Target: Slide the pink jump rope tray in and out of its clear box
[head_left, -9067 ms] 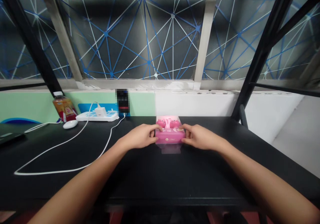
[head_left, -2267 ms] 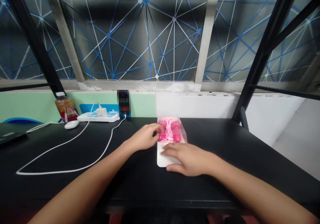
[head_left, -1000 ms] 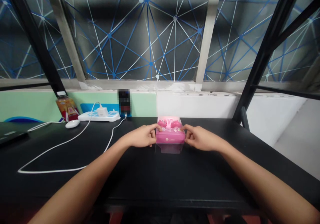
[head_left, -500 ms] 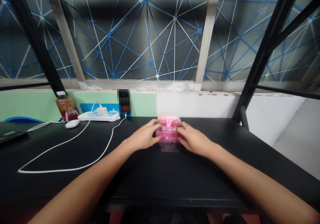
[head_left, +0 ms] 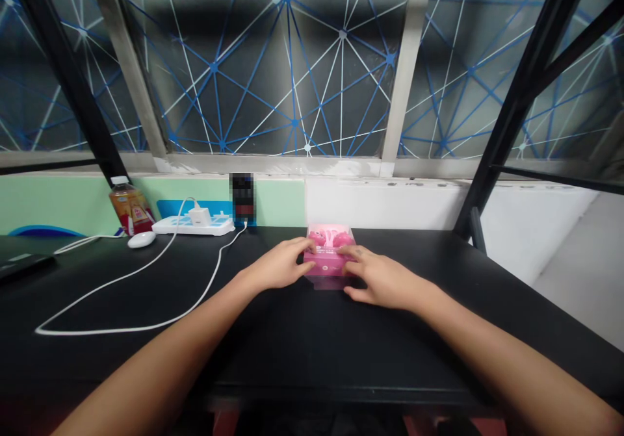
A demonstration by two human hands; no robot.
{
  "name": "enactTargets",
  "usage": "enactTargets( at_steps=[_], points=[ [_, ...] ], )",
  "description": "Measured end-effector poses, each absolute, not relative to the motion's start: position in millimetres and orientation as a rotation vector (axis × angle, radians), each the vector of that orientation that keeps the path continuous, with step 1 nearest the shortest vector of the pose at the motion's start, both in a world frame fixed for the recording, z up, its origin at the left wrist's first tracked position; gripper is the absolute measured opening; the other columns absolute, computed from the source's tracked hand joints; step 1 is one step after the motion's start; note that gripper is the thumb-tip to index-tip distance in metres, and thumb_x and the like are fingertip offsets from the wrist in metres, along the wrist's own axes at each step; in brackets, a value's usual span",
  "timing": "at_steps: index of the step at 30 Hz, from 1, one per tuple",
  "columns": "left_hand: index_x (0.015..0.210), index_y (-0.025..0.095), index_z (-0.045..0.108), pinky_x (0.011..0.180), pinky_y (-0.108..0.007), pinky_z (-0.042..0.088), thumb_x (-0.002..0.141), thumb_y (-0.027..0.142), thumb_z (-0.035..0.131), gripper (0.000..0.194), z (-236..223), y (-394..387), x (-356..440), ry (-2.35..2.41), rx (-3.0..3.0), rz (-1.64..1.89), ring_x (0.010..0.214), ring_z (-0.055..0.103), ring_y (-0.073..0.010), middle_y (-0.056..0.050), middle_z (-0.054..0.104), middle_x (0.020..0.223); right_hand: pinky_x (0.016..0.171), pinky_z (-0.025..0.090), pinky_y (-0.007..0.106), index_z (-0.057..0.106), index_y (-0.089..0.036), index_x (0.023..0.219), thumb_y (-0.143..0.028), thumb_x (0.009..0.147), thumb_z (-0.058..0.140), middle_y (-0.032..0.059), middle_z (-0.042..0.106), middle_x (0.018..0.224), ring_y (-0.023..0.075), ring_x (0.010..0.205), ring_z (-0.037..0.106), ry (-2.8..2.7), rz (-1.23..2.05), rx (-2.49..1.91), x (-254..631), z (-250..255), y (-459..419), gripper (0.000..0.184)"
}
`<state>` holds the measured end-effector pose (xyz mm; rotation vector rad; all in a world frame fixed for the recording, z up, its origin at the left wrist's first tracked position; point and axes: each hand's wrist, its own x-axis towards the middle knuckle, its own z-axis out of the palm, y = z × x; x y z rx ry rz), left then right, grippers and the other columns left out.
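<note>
A small pink box (head_left: pixel 322 266) with a clear window stands on the black desk near the wall. Through its upper part show rounded pink pieces and a white-pink loop, too small to name for certain. A transparent flap lies in front of its lower edge. My left hand (head_left: pixel 283 264) grips the box's left side, fingers curled over the edge and thumb at the lower left corner. At the right side, my right hand (head_left: pixel 377 277) is open, its fingertips touching the box's front right and its thumb spread low, away from the box.
To the left, a white power strip (head_left: pixel 214 227) holds a plugged-in charger (head_left: pixel 199 216), with a white cable (head_left: pixel 92 333) looping over the desk (head_left: pixel 341 351). Near it are a white mouse (head_left: pixel 141 240), a drink bottle (head_left: pixel 130 208) and a pixelated dark device (head_left: pixel 242 199). Black frame posts rise on both sides.
My right hand has shifted slightly down, with its thumb now lower and off the box and its fingers over the front. My left hand stays at the left side.
</note>
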<state>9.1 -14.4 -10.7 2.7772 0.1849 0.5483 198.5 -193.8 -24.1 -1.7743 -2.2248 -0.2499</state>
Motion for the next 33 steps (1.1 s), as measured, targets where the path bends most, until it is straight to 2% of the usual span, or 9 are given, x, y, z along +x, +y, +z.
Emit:
enactTargets(
  at_steps=[3,5,8,10,16,19,23,29,33],
  points=[
    [0.105,0.021,0.06,0.085,-0.033,0.046,0.091,0.037,0.054,0.021,-6,-19,7,0.184,2.769,0.534,0.097,0.06,-0.0203,-0.005,0.063,0.112,0.088,0.051,0.04,0.059,-0.018,0.103,-0.023,0.09,0.048,0.0121,0.06,0.115,0.0254,0.109,0.056,-2.109,-0.265,-1.758,197,-23,-193,0.017],
    [0.111,0.022,0.059,0.086,-0.033,0.047,0.088,0.041,0.058,0.03,-5,-20,5,0.182,2.766,0.519,0.1,0.059,-0.0217,-0.006,0.061,0.116,0.088,0.051,0.039,0.056,-0.018,0.111,-0.021,0.089,0.05,0.0117,0.058,0.114,0.0229,0.103,0.058,-2.021,-0.224,-1.721,198,-23,-193,0.023],
    [0.115,0.024,0.059,0.088,-0.033,0.047,0.085,0.038,0.062,0.033,-6,-20,6,0.155,2.782,0.535,0.108,0.057,-0.023,-0.006,0.058,0.121,0.101,0.043,0.045,0.053,-0.021,0.126,-0.025,0.09,0.053,0.0135,0.048,0.132,0.0262,0.121,0.048,-1.965,-0.229,-1.701,203,-26,-191,0.036],
    [0.115,0.025,0.059,0.09,-0.033,0.047,0.087,0.035,0.06,0.03,-9,-18,7,0.125,2.783,0.551,0.112,0.055,-0.023,-0.006,0.057,0.124,0.104,0.04,0.049,0.053,-0.025,0.13,-0.028,0.092,0.051,0.0125,0.046,0.136,0.0277,0.126,0.044,-1.975,-0.223,-1.713,208,-29,-190,0.038],
    [0.115,0.024,0.06,0.091,-0.036,0.048,0.085,0.025,0.059,0.03,-8,-15,6,0.129,2.719,0.506,0.11,0.056,-0.0226,-0.006,0.056,0.124,0.102,0.042,0.049,0.06,-0.027,0.125,-0.028,0.094,0.05,0.0082,0.058,0.127,0.0261,0.12,0.049,-2.006,-0.187,-1.653,216,-33,-186,0.033],
    [0.115,0.024,0.059,0.091,-0.035,0.048,0.083,0.019,0.055,0.033,-7,-15,4,0.115,2.706,0.467,0.107,0.056,-0.0209,-0.006,0.054,0.123,0.105,0.039,0.049,0.059,-0.025,0.128,-0.028,0.093,0.051,0.0081,0.056,0.131,0.0256,0.124,0.046,-2.005,-0.131,-1.652,216,-30,-188,0.036],
    [0.115,0.023,0.058,0.089,-0.034,0.049,0.084,0.021,0.052,0.031,-8,-17,4,0.142,2.694,0.493,0.104,0.056,-0.0204,-0.006,0.054,0.121,0.108,0.036,0.048,0.058,-0.024,0.129,-0.022,0.092,0.048,0.0083,0.055,0.133,0.0243,0.126,0.044,-2.006,-0.083,-1.663,214,-27,-190,0.038],
    [0.114,0.023,0.057,0.088,-0.035,0.048,0.074,0.011,0.051,0.042,-9,-15,5,0.169,2.717,0.447,0.101,0.057,-0.0202,-0.006,0.053,0.123,0.108,0.037,0.047,0.053,-0.024,0.133,-0.011,0.081,0.052,0.0081,0.052,0.136,0.0251,0.126,0.044,-2.052,-0.059,-1.644,213,-25,-192,0.054],
    [0.114,0.023,0.056,0.087,-0.033,0.048,0.071,0.007,0.047,0.047,-8,-12,5,0.12,2.722,0.421,0.106,0.055,-0.0208,-0.006,0.052,0.125,0.107,0.038,0.045,0.054,-0.025,0.133,-0.011,0.08,0.052,0.0072,0.053,0.135,0.0251,0.125,0.046,-2.048,-0.092,-1.681,213,-25,-194,0.054]
  ],
)
